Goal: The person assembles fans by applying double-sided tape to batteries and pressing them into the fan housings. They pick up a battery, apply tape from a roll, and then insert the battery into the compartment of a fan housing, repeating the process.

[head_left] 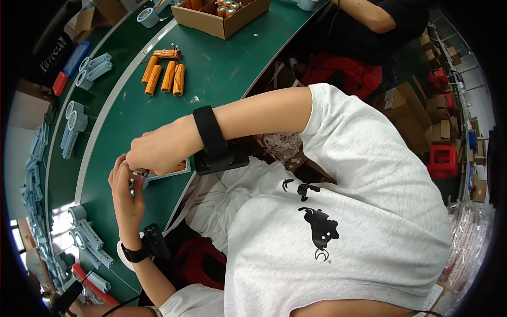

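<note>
At the edge of the green worktable [119, 111], my two hands meet over a pale blue fan housing [185, 168] with something orange inside. My left hand [127, 193] is closed at its end, thumb and fingers round a pale blue part there. Above it, my right hand [163, 147] is bent down with fingers curled, the tips close to the left fingertips. Those right fingers and my palm cover most of the housing, so I cannot make out what they pinch. Farther up the table lie several orange wired battery cells [167, 75], close to the right hand.
A cardboard box [224, 24] of orange cells stands at the table's far end. Several pale blue fan housings [87, 238] lie along the raised strip on the left. Another person's arm [367, 13] shows at the top. Red stools [442, 161] and cartons [404, 108] stand behind.
</note>
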### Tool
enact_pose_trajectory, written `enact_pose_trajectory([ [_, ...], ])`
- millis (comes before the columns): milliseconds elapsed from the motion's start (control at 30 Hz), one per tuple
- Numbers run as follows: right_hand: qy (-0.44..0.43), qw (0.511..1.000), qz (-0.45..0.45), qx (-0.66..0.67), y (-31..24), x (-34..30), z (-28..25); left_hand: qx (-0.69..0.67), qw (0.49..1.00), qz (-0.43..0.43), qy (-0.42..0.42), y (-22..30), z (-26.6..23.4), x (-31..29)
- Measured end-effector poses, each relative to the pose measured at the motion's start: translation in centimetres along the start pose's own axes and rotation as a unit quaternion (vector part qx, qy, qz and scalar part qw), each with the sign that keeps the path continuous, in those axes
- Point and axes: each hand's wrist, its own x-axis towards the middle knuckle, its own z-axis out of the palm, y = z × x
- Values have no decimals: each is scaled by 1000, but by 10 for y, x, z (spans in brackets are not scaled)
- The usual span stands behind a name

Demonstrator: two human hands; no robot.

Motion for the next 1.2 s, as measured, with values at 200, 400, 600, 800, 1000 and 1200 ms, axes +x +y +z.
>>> enact_pose_trajectory([
  [200, 145, 986, -79, 31, -2, -30, 26, 110, 994, 26, -5, -1, 2, -5],
  [400, 514, 806, -159, 247, -23, -60, -18, 168, 983, 75, -22, -1, 11, 2],
  [600, 252, 962, -83, 66, -4, -40, 19, 162, 984, 65, -36, 4, 9, 4],
  [800, 169, 978, -113, 37, -8, -38, 19, 154, 986, 56, -28, 12, 11, 7],
  [1000, 89, 995, -52, 3, -6, -34, 15, 173, 982, 59, -56, 11, 11, 14],
  [1200, -42, 999, 15, -21, 2, -4, 4, 20, 1000, -18, 13, 11, 12, 15],
])
